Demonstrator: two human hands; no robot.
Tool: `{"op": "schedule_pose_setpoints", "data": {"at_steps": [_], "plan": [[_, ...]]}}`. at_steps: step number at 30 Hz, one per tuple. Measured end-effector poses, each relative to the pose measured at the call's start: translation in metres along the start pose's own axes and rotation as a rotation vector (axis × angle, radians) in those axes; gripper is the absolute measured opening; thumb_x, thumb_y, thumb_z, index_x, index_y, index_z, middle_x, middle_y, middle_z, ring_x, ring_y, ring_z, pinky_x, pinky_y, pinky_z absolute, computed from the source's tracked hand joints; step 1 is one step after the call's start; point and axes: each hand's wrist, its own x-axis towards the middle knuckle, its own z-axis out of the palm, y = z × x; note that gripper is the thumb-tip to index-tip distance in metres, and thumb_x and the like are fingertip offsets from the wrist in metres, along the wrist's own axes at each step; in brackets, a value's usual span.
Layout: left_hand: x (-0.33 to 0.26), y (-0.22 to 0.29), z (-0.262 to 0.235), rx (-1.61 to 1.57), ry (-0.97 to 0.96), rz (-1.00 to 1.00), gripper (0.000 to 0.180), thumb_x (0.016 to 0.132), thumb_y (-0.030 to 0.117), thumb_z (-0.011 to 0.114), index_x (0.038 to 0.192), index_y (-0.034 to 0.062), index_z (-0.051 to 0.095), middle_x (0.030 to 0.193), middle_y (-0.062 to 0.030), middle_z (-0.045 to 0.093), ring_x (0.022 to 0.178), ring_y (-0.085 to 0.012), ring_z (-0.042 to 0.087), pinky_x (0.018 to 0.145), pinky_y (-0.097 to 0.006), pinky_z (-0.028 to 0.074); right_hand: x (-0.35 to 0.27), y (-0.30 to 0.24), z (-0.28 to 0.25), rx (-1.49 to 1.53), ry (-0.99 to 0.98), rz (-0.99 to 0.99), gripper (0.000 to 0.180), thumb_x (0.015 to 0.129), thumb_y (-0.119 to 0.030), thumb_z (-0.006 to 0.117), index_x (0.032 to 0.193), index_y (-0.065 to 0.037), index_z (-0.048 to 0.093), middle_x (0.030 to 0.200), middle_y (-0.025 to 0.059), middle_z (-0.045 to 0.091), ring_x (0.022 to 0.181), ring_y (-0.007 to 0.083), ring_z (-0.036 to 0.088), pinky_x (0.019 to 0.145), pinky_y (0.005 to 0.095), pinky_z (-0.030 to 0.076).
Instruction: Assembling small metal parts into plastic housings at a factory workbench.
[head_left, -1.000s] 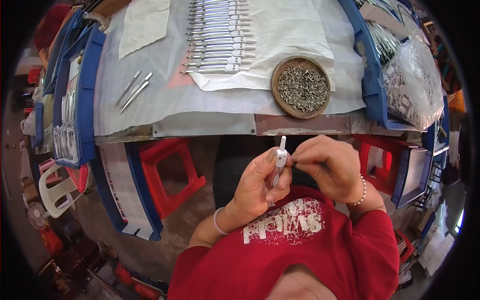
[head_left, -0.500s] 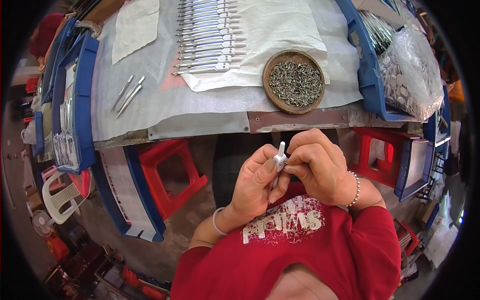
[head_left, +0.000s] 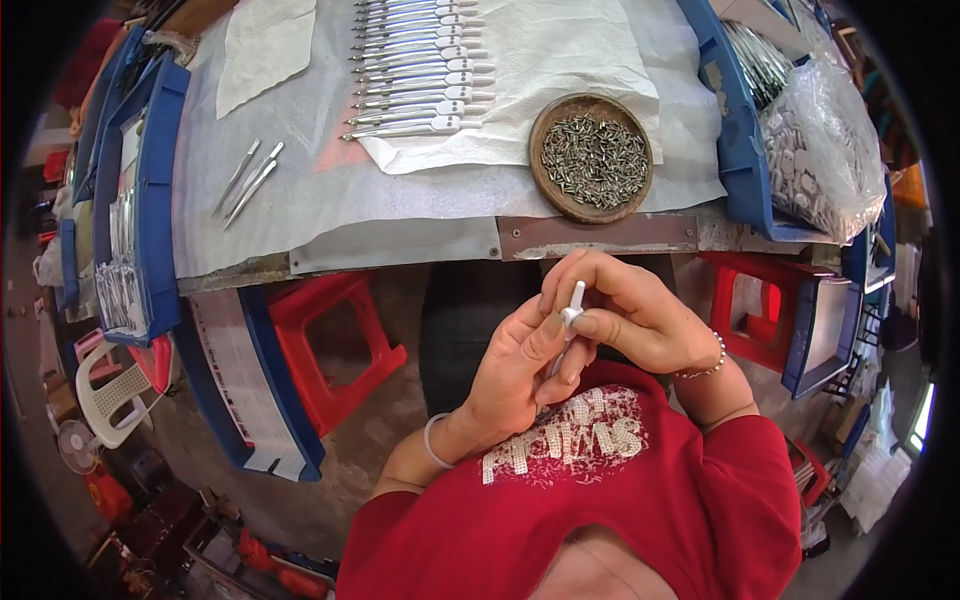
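Just off the near edge of the table, both my hands are closed around a small white plastic piece (head_left: 573,314) with a thin pin-like end pointing up. It resembles the white ends of the tools in the row on the table. My left hand (head_left: 510,372) pinches it from the left, and its lower part is hidden by the fingers. From the right, my right hand (head_left: 640,318) presses its thumb against the piece, with the other fingers curled behind it. Beyond lies a row of slim silver tools with white ends (head_left: 445,108) on white paper.
A round wooden bowl (head_left: 541,180) of small metal pins or screws stands near the table edge. Several tweezer-like metal tools (head_left: 250,190) lie at left. Blue bins (head_left: 160,200) flank the table; the right one holds a plastic bag (head_left: 835,150) of white parts. Red stools (head_left: 335,400) stand below.
My right hand has turned and closed in; its thumb now lies on the white piece, hiding the holes seen before. The piece has tilted slightly and shifted a little right.
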Motion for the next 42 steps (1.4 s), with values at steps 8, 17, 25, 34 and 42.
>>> {"op": "schedule_pose_setpoints", "data": {"at_steps": [8, 17, 25, 34, 42], "plan": [[-0.003, 0.001, -0.007, -0.351, 0.032, -0.211, 0.033, 0.098, 0.034, 0.035, 0.101, 0.0055, 0.051, 0.064, -0.0014, 0.05, 0.039, -0.0054, 0.032, 0.036, -0.02, 0.026, 0.011, 0.013, 0.001, 0.08, 0.373, -0.008, 0.018, 0.095, -0.014, 0.045, 0.1, 0.0, 0.055, 0.091, 0.0028, 0.059, 0.074, 0.0043, 0.051, 0.068, 0.0191, 0.044], [-0.012, 0.017, -0.004, -0.307, 0.072, -0.177, 0.03, 0.098, 0.024, 0.029, 0.118, 0.0088, 0.045, 0.067, -0.0043, 0.049, 0.041, -0.007, 0.032, 0.037, -0.021, 0.028, 0.02, -0.023, -0.004, -0.312, 0.286, -0.15, 0.013, 0.088, -0.003, 0.05, 0.099, 0.0, 0.054, 0.09, 0.0052, 0.058, 0.077, 0.0106, 0.055, 0.068, 0.0221, 0.044], [-0.011, 0.03, -0.014, -0.348, 0.109, -0.214, 0.028, 0.095, 0.019, 0.031, 0.119, 0.0112, 0.044, 0.068, -0.0055, 0.049, 0.042, -0.0088, 0.035, 0.039, -0.021, 0.029, 0.034, -0.052, 0.002, -1.1, -0.152, -0.435, 0.025, 0.069, -0.009, 0.059, 0.093, -0.003, 0.056, 0.099, 0.0104, 0.055, 0.085, 0.0251, 0.055, 0.071, 0.0323, 0.048], [-0.021, 0.049, -0.004, -0.128, 0.169, -0.293, 0.027, 0.095, 0.016, 0.038, 0.12, 0.0081, 0.045, 0.083, -0.0011, 0.055, 0.051, -0.007, 0.048, 0.042, -0.018, 0.036, 0.05, -0.075, 0.026, -1.383, -0.589, -0.659, 0.015, 0.072, -0.02, 0.055, 0.074, -0.006, 0.052, 0.075, 0.0017, 0.047, 0.07, 0.0143, 0.047, 0.055, 0.0258, 0.037], [-0.028, 0.097, -0.028, -0.18, 0.023, 0.104, 0.05, 0.096, 0.026, 0.034, 0.141, 0.0135, 0.017, 0.137, -0.0204, 0.036, 0.113, -0.0302, 0.05, 0.093, -0.043, 0.043, 0.146, -0.126, -0.041, -1.346, -0.115, -0.381, 0.011, 0.079, -0.01, 0.056, 0.088, -0.004, 0.052, 0.084, 0.0139, 0.055, 0.076, 0.0333, 0.056, 0.066, 0.0399, 0.046]]}}
